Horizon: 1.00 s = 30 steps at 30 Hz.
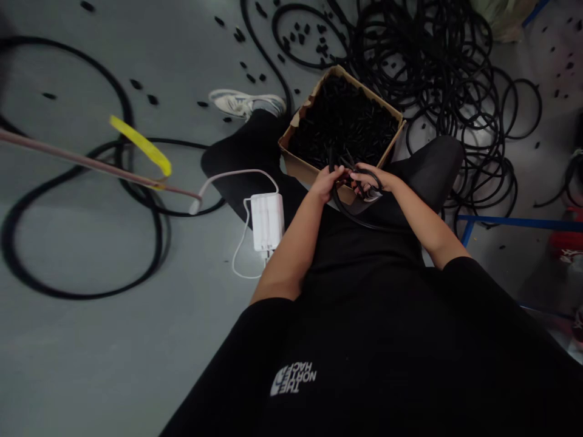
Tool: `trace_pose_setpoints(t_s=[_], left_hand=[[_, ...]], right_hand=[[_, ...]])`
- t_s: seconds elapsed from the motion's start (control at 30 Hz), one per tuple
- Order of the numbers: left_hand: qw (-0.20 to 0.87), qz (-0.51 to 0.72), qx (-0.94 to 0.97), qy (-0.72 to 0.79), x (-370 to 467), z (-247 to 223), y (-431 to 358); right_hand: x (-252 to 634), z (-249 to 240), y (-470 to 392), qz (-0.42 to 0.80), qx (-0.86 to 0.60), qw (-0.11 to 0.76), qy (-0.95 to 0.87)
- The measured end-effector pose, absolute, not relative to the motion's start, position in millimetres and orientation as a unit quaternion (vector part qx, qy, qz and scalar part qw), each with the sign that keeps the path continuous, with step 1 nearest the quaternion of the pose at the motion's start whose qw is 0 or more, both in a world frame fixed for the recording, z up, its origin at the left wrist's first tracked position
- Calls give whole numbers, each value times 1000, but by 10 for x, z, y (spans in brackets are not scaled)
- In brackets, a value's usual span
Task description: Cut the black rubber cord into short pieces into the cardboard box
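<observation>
My left hand [327, 184] has its fingers closed round a black hose [353, 217] at the near edge of the cardboard box. From there the hose curves down across my lap to the right. My right hand [370, 176] meets the left, its fingers bent round a dark, thin loop that looks like part of the same hose. The exact hose end between the fingertips is too dark to make out. Just beyond both hands stands the open cardboard box [298, 167], filled with small black pieces [348, 118] between my legs.
A large tangle of black hose [414, 45] lies at the back right. More hose loops [82, 296] lie at left, near a yellow strip [142, 145]. A white power bank [267, 221] with a cable rests by my left leg. Small black pieces dot the floor; a blue frame [514, 222] stands right.
</observation>
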<state>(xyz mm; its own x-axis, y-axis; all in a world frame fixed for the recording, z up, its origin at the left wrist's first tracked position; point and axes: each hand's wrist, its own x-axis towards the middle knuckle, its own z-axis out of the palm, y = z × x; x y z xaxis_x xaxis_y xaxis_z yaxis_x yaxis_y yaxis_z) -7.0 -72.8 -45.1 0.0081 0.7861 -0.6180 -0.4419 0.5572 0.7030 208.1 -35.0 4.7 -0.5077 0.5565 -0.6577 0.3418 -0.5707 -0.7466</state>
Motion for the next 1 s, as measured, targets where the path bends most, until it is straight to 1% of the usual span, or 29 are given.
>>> trace_pose_setpoints(t_s=[0.17, 0.3, 0.4, 0.47, 0.53, 0.6, 0.67, 0.77, 0.83, 0.87, 0.93, 1.0], left_hand=[[714, 421, 183, 528, -48, -458, -764], [734, 360, 216, 533, 33, -430, -803], [744, 348, 217, 528, 77, -384, -811], [739, 387, 189, 519, 66, -341, -796], [740, 427, 157, 496, 28, -288, -779], [751, 451, 128, 465, -20, -227, -770], [761, 470, 104, 435, -58, -157, -770], [762, 489, 68, 419, -93, -40, -771], [758, 493, 44, 426, -109, 38, -766], [755, 493, 35, 430, -115, 72, -764], [753, 494, 24, 434, -121, 128, -765], [755, 499, 23, 424, -118, 158, -777]], right_hand=[[2004, 208, -457, 740, -510, 62, -433], [1957, 233, -479, 727, -520, 54, -445], [1954, 221, -482, 709, -535, 93, -450], [1993, 250, -486, 723, -516, 137, -439], [2073, 331, -497, 755, -472, 163, -425], [2178, 470, -523, 770, -444, 175, -423], [2278, 661, -573, 748, -457, 208, -434], [2366, 1018, -712, 684, -498, 313, -431], [2364, 1278, -845, 676, -477, 383, -411], [2344, 1408, -919, 688, -452, 404, -400], [2270, 1660, -1067, 726, -401, 413, -376], [2166, 1889, -1208, 757, -368, 404, -359]])
